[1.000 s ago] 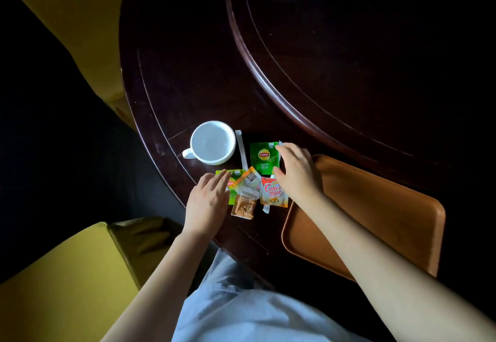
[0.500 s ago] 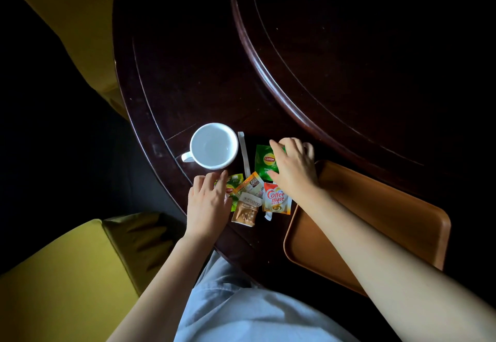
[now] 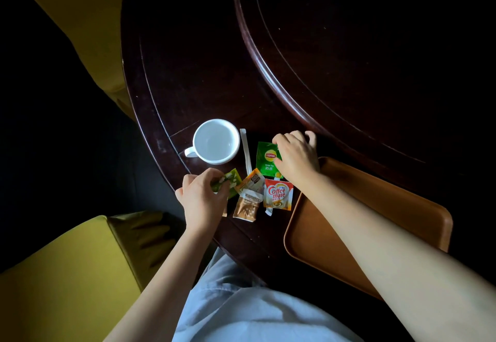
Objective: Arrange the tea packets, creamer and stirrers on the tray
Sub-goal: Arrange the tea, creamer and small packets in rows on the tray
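Head view, writing: the dark green square tea packet (image 3: pixel 265 159) reads "Lipton" on a yellow-and-red badge; the red-and-white creamer sachet (image 3: pixel 277 194) reads "Coffee mate". The print on the orange-and-brown sachet (image 3: pixel 249 196) is too small to read.
Head view, your right hand (image 3: pixel 296 158): it lies over the right edge of the Lipton packet, fingers curled and close together on it; whether they grip it or only rest there, you cannot tell.
Head view, your left hand (image 3: pixel 200 198): thumb and fingers are pinched on a light green packet (image 3: pixel 230 182), just left of the orange-and-brown sachet.
Head view, stirrer: a white paper-wrapped stirrer (image 3: pixel 245 151) lies on the table between the cup and the Lipton packet.
Head view, containers: the white ceramic cup (image 3: pixel 216 141) is empty; the brown rectangular tray (image 3: pixel 397 207) holds nothing, your right forearm crossing over it.
Head view, surface: all packets sit on the dark round wooden table (image 3: pixel 193 73), just left of the tray.
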The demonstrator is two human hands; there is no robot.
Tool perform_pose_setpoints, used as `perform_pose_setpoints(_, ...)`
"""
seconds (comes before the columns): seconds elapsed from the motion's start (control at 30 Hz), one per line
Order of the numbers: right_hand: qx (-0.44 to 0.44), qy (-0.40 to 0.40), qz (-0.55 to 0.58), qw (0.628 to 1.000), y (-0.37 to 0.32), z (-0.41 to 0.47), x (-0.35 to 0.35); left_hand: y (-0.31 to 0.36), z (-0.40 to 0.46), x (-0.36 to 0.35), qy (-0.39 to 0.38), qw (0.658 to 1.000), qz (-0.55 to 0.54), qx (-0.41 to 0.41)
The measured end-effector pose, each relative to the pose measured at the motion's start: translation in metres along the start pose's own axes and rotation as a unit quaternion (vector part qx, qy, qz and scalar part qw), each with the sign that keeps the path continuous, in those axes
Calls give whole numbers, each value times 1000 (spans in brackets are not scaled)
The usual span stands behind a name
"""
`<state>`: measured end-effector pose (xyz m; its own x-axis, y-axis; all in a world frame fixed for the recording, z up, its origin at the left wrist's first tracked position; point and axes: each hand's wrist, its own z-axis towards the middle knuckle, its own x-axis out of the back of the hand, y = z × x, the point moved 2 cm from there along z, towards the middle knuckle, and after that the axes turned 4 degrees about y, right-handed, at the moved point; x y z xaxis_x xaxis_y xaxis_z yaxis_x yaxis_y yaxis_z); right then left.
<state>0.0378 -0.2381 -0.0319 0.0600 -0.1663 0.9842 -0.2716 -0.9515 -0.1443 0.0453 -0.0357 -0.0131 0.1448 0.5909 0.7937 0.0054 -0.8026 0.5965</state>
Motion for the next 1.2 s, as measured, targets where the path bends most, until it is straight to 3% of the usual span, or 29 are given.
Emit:
perform_pose_setpoints(0.13, -24, -45, -7, 999, 0, 3, -2, 7, 3, 16, -1, 991, -112, 78)
perform_pose_setpoints(0.3, -57, -64, 22, 996, 2, 13, -2, 9, 2, 31, -3, 952, -257, 163)
perform_pose_setpoints(0.5, -66, 52, 100, 991, 4, 5, -1, 6, -9, 38, 5, 919, -342, 195)
perform_pose_setpoints(0.67, -81, 124, 252, 956, 13, -7, 16, 13, -14, 37, -9, 924, -339, 177)
perform_pose_setpoints(0.87, -151, 213, 348, 901, 64, -64, 49, 43, -18, 7, -65, 969, -228, 67)
perform_pose_setpoints(0.97, -207, 176, 360, 893, 104, -106, 46, 68, -27, -29, -146, 980, -133, -24)
perform_pose_setpoints(1.1, -277, 125, 378, 874, 130, -141, 25, 102, -43, -81, -231, 964, -52, -119)
perform_pose_setpoints(1.2, -304, 91, 338, 886, 136, -152, 11, 117, -52, -102, -214, 953, 9, -212)
